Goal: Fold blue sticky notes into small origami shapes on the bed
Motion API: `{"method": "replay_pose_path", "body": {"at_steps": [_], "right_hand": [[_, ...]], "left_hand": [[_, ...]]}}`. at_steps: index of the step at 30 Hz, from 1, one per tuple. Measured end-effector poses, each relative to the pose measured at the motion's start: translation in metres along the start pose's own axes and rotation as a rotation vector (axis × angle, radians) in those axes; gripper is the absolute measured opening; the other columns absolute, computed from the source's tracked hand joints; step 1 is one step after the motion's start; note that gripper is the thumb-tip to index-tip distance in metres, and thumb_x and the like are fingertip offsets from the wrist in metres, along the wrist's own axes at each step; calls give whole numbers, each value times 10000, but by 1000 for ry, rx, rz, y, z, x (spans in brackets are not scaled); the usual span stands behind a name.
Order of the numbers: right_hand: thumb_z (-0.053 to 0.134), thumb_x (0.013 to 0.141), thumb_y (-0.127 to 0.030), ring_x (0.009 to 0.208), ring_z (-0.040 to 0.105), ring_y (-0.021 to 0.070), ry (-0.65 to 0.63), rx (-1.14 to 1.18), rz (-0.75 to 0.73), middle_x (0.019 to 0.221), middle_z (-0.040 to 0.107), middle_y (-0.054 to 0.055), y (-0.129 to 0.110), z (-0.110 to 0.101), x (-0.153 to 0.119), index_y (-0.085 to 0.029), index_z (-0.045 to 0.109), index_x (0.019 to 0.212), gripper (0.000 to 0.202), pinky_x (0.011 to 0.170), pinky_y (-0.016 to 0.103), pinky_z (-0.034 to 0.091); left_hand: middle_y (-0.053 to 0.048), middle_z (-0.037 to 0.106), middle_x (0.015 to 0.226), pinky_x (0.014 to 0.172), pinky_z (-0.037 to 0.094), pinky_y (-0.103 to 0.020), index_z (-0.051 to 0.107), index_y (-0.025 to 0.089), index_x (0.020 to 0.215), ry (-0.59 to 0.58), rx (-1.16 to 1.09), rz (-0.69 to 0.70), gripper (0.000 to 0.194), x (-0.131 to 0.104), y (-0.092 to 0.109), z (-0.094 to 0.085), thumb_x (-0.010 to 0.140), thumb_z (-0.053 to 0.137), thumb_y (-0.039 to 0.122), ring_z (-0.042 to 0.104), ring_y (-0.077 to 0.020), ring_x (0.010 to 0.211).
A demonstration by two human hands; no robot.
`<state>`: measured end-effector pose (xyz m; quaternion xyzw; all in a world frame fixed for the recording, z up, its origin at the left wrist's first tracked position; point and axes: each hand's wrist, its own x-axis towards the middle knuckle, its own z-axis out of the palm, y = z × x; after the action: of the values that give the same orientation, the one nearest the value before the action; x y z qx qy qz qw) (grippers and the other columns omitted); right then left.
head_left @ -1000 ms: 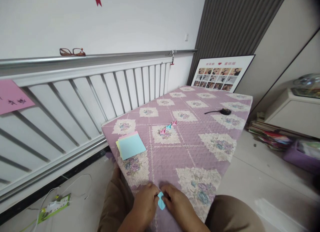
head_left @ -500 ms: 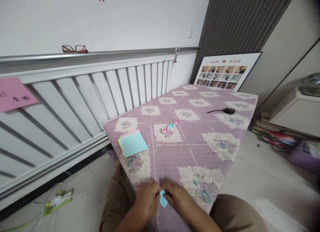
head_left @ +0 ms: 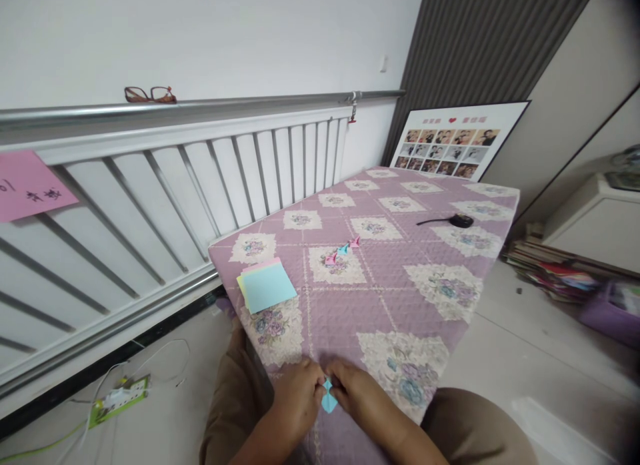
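Observation:
A small piece of folded light-blue paper [head_left: 329,403] is held between my two hands at the near end of the table. My left hand [head_left: 303,391] pinches its left side with fingers closed. From the other side, my right hand [head_left: 353,388] grips it, also closed. The fingers cover part of the paper's upper half. Farther up the cloth lie small folded paper figures: a pink one [head_left: 331,258], a blue one [head_left: 343,249] and another pink one [head_left: 355,242]. To the left rests a stack of square paper sheets [head_left: 270,288], blue on top, pink and yellow edges showing beneath.
A purple floral cloth [head_left: 340,311] covers the table. A black corded object [head_left: 460,221] lies at the far right. Behind stands a white radiator [head_left: 240,178], with glasses [head_left: 150,95] on the pipe above. A power strip [head_left: 120,401] is on the floor at left.
Both hands still hold the blue paper in nearly the same place. The fingers have shifted slightly on it, covering its middle a little more. The camera view has moved slightly.

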<state>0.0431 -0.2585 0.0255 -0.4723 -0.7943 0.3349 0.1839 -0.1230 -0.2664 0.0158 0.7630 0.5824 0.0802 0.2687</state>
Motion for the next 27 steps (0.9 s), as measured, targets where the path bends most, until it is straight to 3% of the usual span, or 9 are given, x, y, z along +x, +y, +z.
{"method": "replay_pose_path", "body": {"at_steps": [12,27], "right_hand": [[490,714,-68,749,544,158,-14,4,-50,785,600,8,8,3,2,-193,554,736,142,684,252,392],[501,772,-102,753,553,166,-22,-16,-105,792,621,22,7,1,3,-187,574,735,118,688,264,405]], "left_hand": [[17,611,918,746,343,-270,609,242,847,-19,28,89,114,-1,-4,-4,810,522,179,547,-163,857],[17,620,917,711,362,-261,613,244,843,-40,66,76,92,1,0,-6,830,523,255,569,-158,835]]}}
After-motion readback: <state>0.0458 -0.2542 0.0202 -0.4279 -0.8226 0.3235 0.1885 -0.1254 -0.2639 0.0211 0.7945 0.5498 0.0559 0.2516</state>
